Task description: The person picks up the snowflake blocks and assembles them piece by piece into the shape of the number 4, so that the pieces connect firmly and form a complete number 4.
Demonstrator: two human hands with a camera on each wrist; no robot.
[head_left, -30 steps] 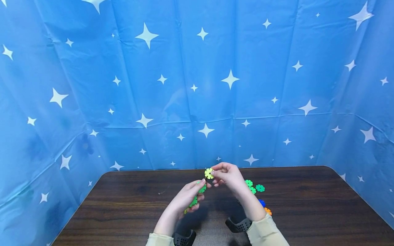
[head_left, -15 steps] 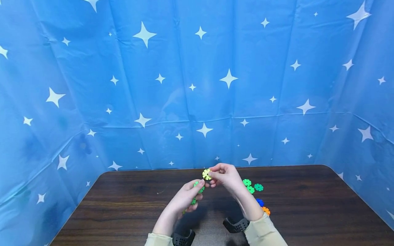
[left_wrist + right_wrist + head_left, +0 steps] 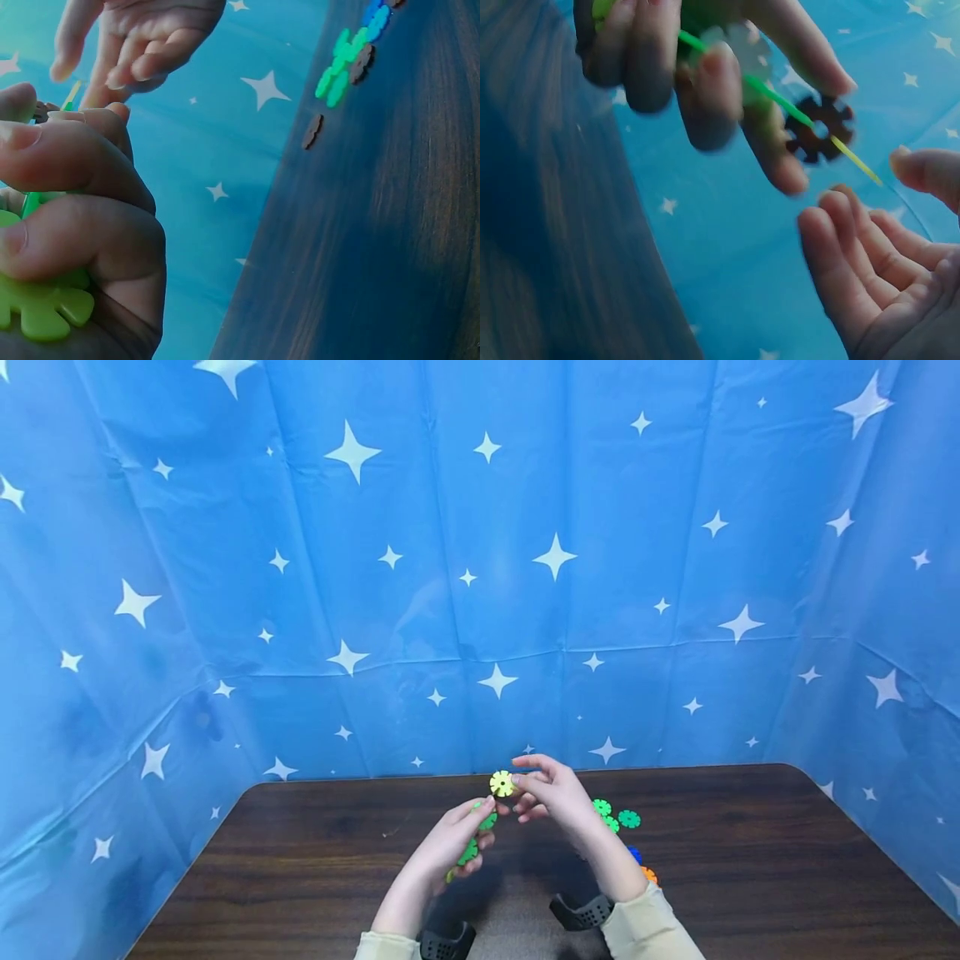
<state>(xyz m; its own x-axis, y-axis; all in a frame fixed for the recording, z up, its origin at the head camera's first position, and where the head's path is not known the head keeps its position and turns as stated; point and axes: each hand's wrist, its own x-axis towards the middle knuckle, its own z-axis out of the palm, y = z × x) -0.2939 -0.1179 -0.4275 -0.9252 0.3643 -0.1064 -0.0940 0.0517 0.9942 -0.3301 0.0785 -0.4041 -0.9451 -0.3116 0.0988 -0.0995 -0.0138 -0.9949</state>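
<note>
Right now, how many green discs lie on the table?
3 visible: one green disc beside the right arm, another just nearer, a darker one to their right. The arm may hide more.

The discs (image 3: 496, 782) look smooth plastic, the worktop (image 3: 315, 868) at six o'clock faintly glossy wood, the curtain (image 3: 420, 510) at twelve smooth and creased, the sleeve (image 3: 651, 923) at five matt cloth.

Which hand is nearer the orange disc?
Right. In the head view, the right hand is up and left of the orange disc; the left hand, gripping green discs, is farther left.
</note>
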